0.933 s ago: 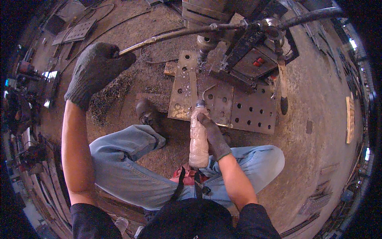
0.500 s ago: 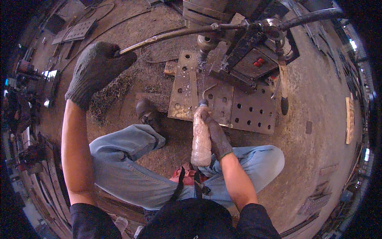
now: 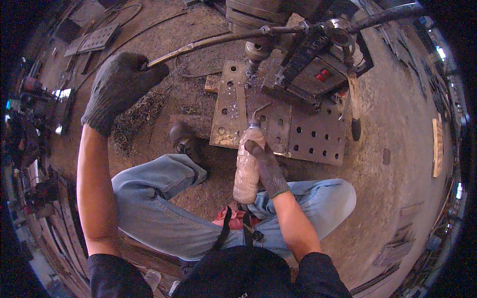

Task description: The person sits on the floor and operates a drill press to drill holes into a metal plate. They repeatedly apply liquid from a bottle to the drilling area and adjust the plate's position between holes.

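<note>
My left hand [image 3: 124,84], in a dark knit glove, is closed round the end of a long metal lever [image 3: 198,45] on the drilling machine [image 3: 263,15]. My right hand [image 3: 266,164], gloved too, grips a plastic bottle [image 3: 247,166] of cloudy pinkish liquid. From its cap a thin bent tube [image 3: 259,108] points toward the machine. The drill's round spindle end [image 3: 257,49] stands over a steel plate [image 3: 228,107] with several holes; the bit itself is hard to make out. A second perforated plate [image 3: 318,139] lies to the right.
Metal shavings [image 3: 139,111] are heaped on the floor at left. A small wooden block [image 3: 212,83] sits against the plate. The machine's box with red buttons [image 3: 322,75] and a hanging handle [image 3: 355,109] are at right. My boot [image 3: 184,138] rests near the plate.
The bottle has shifted slightly left and up and leans more to the right at its top. A thin stream from its tube no longer shows. My left hand has barely moved.
</note>
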Available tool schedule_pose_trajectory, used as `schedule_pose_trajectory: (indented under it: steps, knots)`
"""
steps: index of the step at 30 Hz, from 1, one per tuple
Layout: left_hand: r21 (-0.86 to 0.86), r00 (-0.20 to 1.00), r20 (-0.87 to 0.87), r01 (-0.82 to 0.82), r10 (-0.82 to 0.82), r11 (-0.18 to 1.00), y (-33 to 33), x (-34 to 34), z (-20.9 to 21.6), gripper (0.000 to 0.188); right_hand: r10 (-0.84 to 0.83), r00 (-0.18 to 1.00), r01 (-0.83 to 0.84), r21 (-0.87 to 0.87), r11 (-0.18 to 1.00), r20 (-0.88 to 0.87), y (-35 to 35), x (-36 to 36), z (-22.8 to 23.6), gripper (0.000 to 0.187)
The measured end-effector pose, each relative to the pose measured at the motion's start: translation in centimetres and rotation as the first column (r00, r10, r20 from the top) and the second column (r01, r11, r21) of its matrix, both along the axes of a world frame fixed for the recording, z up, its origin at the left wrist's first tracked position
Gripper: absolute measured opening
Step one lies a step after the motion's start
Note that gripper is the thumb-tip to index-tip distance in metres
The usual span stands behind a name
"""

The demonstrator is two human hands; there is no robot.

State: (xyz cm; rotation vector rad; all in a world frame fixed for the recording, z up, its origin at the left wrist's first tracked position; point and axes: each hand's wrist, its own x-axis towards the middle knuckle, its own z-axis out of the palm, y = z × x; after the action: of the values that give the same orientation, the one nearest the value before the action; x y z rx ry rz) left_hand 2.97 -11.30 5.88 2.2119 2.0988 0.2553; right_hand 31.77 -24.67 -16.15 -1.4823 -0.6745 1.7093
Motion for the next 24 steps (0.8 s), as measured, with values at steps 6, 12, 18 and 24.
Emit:
schedule_pose_trajectory:
  steps: [6,12,18,24]
  knots:
    - [0.001,1.0,-0.005,0.005,-0.005,1.0,-0.1,-0.4,-0.3,0.053,-0.06,0.932,-0.03,-0.242,0.97,-0.358,0.1,0.1,-0.1,0.055]
    - [0.028,0.999,-0.045,0.016,-0.015,0.999,0.0,-0.8,-0.6,0.054,-0.083,0.949,-0.002,-0.267,0.964,-0.305,0.3,-0.2,0.3,0.047]
    - [0.016,0.999,-0.035,0.012,-0.012,1.0,-0.1,-0.5,-0.4,0.056,-0.076,0.946,-0.003,-0.246,0.969,-0.314,0.4,0.1,-0.7,0.047]
    - [0.036,0.998,-0.06,0.033,-0.03,0.999,0.1,-0.7,-0.8,0.056,0.036,0.987,-0.058,-0.14,0.989,-0.154,0.4,0.8,-1.5,0.067]
